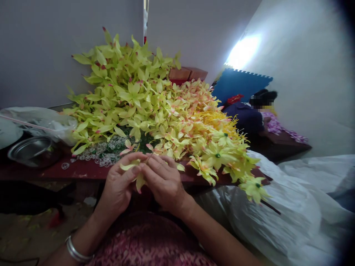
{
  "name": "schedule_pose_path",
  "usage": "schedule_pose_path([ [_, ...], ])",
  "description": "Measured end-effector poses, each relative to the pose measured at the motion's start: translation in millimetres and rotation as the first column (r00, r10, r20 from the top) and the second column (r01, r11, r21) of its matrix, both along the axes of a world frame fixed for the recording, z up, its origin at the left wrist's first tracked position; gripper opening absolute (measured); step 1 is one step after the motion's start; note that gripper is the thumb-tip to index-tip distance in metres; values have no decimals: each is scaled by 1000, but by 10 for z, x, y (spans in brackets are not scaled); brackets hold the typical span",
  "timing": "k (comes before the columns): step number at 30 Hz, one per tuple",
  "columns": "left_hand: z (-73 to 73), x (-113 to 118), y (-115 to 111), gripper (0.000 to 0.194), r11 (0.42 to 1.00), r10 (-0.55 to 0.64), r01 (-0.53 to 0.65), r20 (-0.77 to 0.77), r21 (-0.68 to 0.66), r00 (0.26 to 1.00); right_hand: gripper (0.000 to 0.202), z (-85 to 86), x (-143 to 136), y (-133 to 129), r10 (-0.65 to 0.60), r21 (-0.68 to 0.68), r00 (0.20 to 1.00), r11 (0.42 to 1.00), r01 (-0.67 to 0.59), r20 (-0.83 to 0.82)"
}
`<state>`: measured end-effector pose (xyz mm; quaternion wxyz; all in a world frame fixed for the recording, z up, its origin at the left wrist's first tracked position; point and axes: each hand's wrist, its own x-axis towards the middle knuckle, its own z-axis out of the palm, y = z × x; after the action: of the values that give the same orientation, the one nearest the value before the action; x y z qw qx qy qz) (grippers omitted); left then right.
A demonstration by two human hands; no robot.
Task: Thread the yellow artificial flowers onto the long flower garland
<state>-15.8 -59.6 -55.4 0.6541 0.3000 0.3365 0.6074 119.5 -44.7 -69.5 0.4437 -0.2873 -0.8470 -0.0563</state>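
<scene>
Both hands meet over the front edge of the dark red table point(83, 173). Between them is a yellow-green artificial flower point(141, 181) with pink petal tips. My left hand point(120, 181) is closed on its petals, thumb against the fingers. My right hand point(163, 179) is closed against the same flower, its fingertips touching those of the left. The flower's centre is hidden by the fingers. Just behind the hands lie small clear plastic rings point(107, 150) with some green pieces. A large heap of similar flowers point(133, 92) rises beyond them.
Yellow stems point(216, 120) and finished-looking flowers with green centres point(217, 155) lie at the right. A metal bowl point(33, 151) and a plastic bag point(55, 123) are at the left. Plastic sheeting point(277, 207) spreads at the right. Another person point(244, 116) bends over purple petals point(273, 123).
</scene>
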Motion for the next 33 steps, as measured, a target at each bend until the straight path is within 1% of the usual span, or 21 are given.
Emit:
schedule_pose_path([
  [3,11,-18,59,26,998,31,-30,20,-50,999,21,-19,-45,50,22,-61,997,998,-26,-67],
  [7,53,-76,87,34,998,30,-29,25,-54,999,23,-19,-95,96,119,-198,967,966,-165,-226],
  [9,70,-95,88,36,998,33,-31,36,-55,999,24,-19,-117,102,135,-233,952,951,-202,-274],
  [12,74,-98,95,32,995,63,-57,64,-87,996,29,-24,-152,93,154,-271,932,930,-249,-329],
  [15,72,-93,94,29,986,110,-97,94,-135,989,35,-19,-177,72,196,-304,894,893,-332,-403],
  [17,73,-113,85,27,984,116,-103,84,-142,990,37,-1,-174,65,210,-321,888,878,-355,-409],
  [19,70,-164,70,24,986,125,-119,47,-116,991,36,35,-151,81,196,-321,903,888,-329,-382],
  [21,60,-245,49,21,982,173,-173,-4,-82,985,33,96,-118,124,152,-300,924,917,-264,-350],
  [24,40,-388,-3,20,961,265,-269,-64,-61,962,28,232,-90,232,86,-238,957,959,-155,-276],
  [26,32,-476,-44,21,947,309,-315,-89,-60,947,24,347,-121,320,66,-215,975,970,-112,-210],
  [29,25,-593,-93,23,928,362,-370,-116,-53,925,20,545,-280,455,74,-217,991,971,-98,-115],
  [31,9,-669,-112,24,916,390,-400,-146,-44,909,19,695,-462,535,99,-221,995,970,-104,-33],
  [33,-24,-749,-121,23,906,408,-422,-194,-33,892,19,854,-693,602,125,-223,988,969,-103,86],
])
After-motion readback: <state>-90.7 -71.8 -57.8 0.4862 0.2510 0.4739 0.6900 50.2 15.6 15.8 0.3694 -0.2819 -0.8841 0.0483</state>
